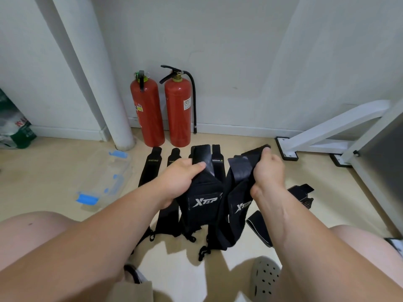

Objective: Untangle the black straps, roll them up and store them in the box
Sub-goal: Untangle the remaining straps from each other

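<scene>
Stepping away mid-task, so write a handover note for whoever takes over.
Left hand grips one XTEP strap; right hand grips a second XTEP strap, both lifted.
More black straps lie flat in a row before the fire extinguishers; another strap lies at the right.
Clear box with blue clips sits on the floor at left; no strap shows inside.
Done: several straps laid out straight.
Left: part the held pair, roll every strap, store them in the box.

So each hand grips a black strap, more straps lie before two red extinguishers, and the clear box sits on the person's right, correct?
No. The head view shows the clear box on the person's left, not right. The left hand and right hand each grip a black strap, and more straps lie before the red extinguishers.
</scene>
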